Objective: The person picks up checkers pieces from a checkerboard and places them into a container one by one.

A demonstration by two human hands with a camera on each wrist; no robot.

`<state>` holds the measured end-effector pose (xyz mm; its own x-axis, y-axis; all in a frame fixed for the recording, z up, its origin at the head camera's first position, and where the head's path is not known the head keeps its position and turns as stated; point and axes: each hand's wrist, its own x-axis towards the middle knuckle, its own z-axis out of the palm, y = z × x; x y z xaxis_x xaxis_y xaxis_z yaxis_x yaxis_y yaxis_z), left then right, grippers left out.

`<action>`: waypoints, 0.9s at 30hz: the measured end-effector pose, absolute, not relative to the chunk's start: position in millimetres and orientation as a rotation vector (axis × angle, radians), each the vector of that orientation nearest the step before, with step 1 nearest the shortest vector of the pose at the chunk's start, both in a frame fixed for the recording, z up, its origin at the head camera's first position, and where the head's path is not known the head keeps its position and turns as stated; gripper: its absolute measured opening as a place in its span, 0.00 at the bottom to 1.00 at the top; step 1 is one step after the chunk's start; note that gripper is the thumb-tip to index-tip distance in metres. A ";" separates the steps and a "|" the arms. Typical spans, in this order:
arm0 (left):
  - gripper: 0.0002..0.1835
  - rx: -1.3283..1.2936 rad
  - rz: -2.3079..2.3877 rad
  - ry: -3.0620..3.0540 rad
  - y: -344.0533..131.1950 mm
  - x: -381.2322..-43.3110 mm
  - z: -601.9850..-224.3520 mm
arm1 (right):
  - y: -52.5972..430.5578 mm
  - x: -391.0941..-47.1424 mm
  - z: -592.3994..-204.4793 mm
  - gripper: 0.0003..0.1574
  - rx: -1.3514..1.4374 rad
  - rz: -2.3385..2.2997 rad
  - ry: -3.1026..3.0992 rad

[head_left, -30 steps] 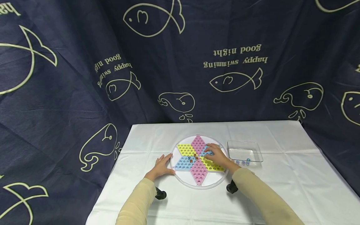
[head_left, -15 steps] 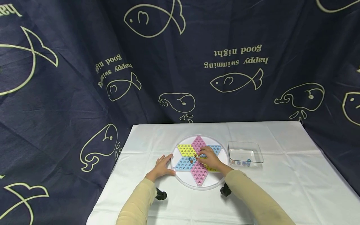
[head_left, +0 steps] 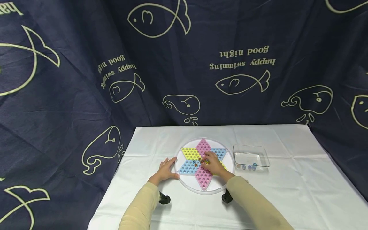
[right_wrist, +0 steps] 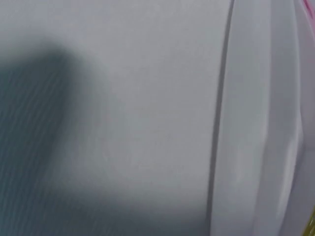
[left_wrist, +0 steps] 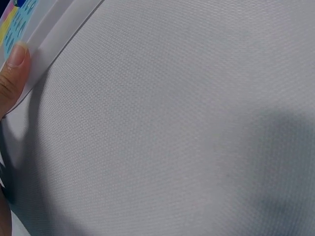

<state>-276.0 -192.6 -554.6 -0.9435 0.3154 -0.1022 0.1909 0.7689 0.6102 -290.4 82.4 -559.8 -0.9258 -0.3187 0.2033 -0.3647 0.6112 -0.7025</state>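
Observation:
A round white Chinese checkers board (head_left: 184, 182) with a pink, yellow and blue star lies on the table. My left hand (head_left: 164, 169) rests at its left edge, fingers spread; in the left wrist view its thumb (left_wrist: 16, 64) lies on the rim. Over the board's middle, my right hand (head_left: 213, 163) has its thumb and fingers bent close about a reddish marble (head_left: 202, 162); I cannot tell if they pinch it. Just left of them sit an orange marble (head_left: 196, 165) and a blue marble (head_left: 194, 162). The right wrist view catches only cloth and rim, no fingers.
Right of the board stands a clear plastic box (head_left: 252, 150), with several marbles (head_left: 249, 167) along its near side. A white cloth (head_left: 290, 179) covers the table. Dark blue curtains (head_left: 178, 70) printed with fish hang behind and to the left.
My right hand has moved left and slightly nearer, from the blue point at the far right to the middle marbles. More of the blue point shows. My left hand has stayed put.

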 end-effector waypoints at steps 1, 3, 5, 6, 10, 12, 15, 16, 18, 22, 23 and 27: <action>0.53 0.400 0.922 2.765 -192.6 -275.7 -554.6 | 81.8 -290.3 -560.2 0.13 0.588 1.219 -2.768; 0.53 0.402 0.924 2.764 -192.8 -275.3 -554.3 | 80.8 -290.1 -560.0 0.13 0.577 1.220 -2.773; 0.52 0.404 0.933 2.761 -192.8 -274.8 -553.7 | 80.1 -289.3 -559.3 0.11 0.572 1.221 -2.771; 0.52 0.404 0.937 2.759 -192.9 -274.6 -553.3 | 79.8 -288.8 -558.7 0.10 0.573 1.227 -2.770; 0.52 0.397 0.945 2.751 -192.9 -274.2 -552.2 | 79.0 -286.9 -557.1 0.09 0.601 1.210 -2.765; 0.52 0.394 0.939 2.752 -192.8 -274.4 -552.4 | 78.8 -286.5 -557.7 0.09 0.612 1.185 -2.762; 0.52 0.391 0.933 2.752 -192.9 -274.8 -552.4 | 77.7 -287.1 -559.9 0.10 0.622 1.168 -2.745; 0.52 0.398 0.927 2.756 -193.0 -274.9 -552.5 | 77.2 -287.3 -560.9 0.10 0.621 1.168 -2.744; 0.53 0.408 0.912 2.763 -193.2 -274.9 -552.8 | 75.9 -287.3 -562.4 0.10 0.620 1.163 -2.749; 0.53 0.425 0.883 2.775 -193.4 -275.0 -553.1 | 72.8 -286.7 -563.6 0.10 0.607 1.164 -2.778; 0.53 0.425 0.885 2.775 -193.4 -275.1 -553.1 | 72.0 -286.3 -563.2 0.10 0.604 1.169 -2.778; 0.53 0.418 0.893 2.771 -193.0 -275.1 -553.2 | 70.0 -285.2 -562.2 0.09 0.589 1.182 -2.766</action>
<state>-275.1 -193.0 -553.2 -0.9400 0.3255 -0.1022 0.2046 0.7774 0.5948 -285.2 70.0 -562.2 -0.9233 -0.3168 0.2172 -0.3759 0.6290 -0.6805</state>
